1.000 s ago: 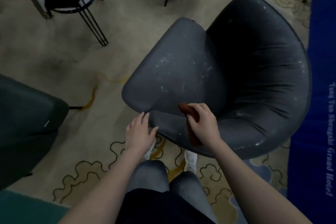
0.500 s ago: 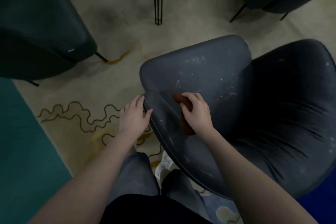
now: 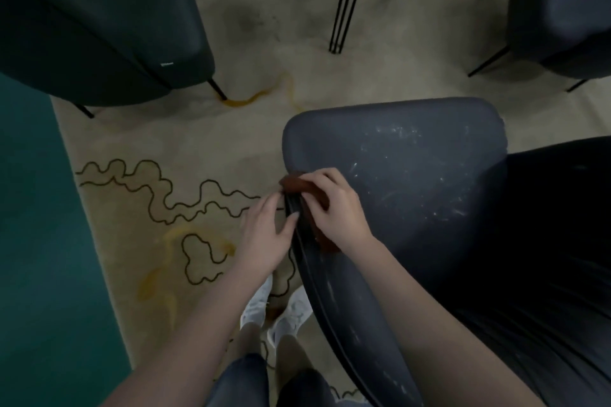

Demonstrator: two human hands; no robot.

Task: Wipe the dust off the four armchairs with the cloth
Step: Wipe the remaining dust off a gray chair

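Observation:
A dark grey armchair [image 3: 413, 182] with white dust streaks on its seat fills the right half of the head view. My right hand [image 3: 334, 208] presses a reddish-brown cloth [image 3: 297, 187] onto the chair's front left edge, where seat meets arm. My left hand [image 3: 267, 235] rests with fingers spread against the outside of that arm's rim and holds nothing. A second dark armchair [image 3: 99, 20] stands at the upper left. Part of a third armchair [image 3: 562, 10] shows at the upper right.
A small round table with thin black metal legs [image 3: 344, 0] stands at the top centre. Beige carpet with wavy dark lines [image 3: 158, 195] lies underfoot, with a teal band [image 3: 36, 241] along the left. My white shoes [image 3: 281, 311] stand close to the chair.
The view has swung right to left around the chair. My right hand has slid the cloth toward the seat's front left corner, and my left hand has come against the chair's rim.

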